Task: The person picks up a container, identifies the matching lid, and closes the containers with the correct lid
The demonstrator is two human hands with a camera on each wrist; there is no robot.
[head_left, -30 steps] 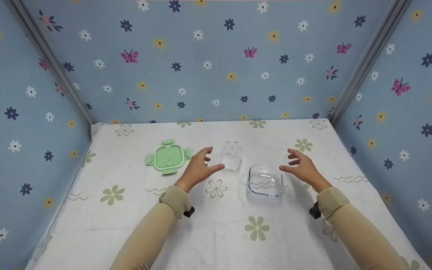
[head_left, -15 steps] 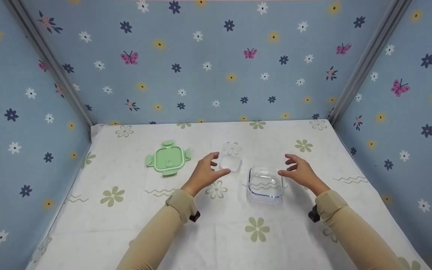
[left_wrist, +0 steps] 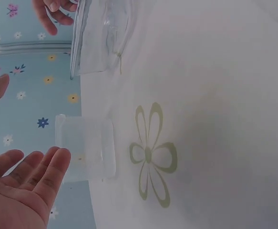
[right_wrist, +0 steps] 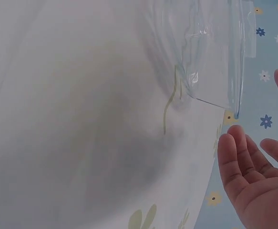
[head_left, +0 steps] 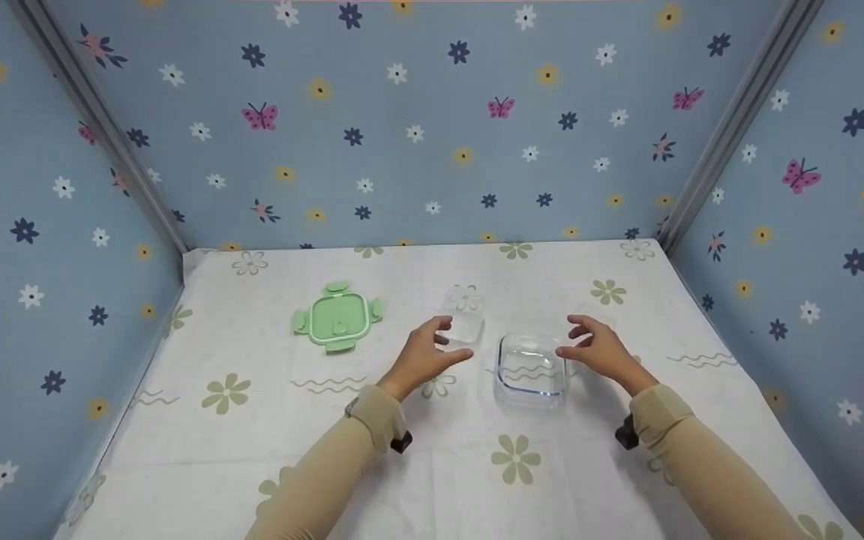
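No readable text, label, brand, number or sign shows anywhere.

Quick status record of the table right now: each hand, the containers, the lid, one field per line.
left hand: open, fingers spread beside the small clear container, not gripping
right hand: open, at the right wall of the large clear container; contact unclear
large clear container: upright, uncovered, nothing visible inside
green lid: flat on the tablecloth, left of both hands, untouched
surroundings: floral blue walls on three sides
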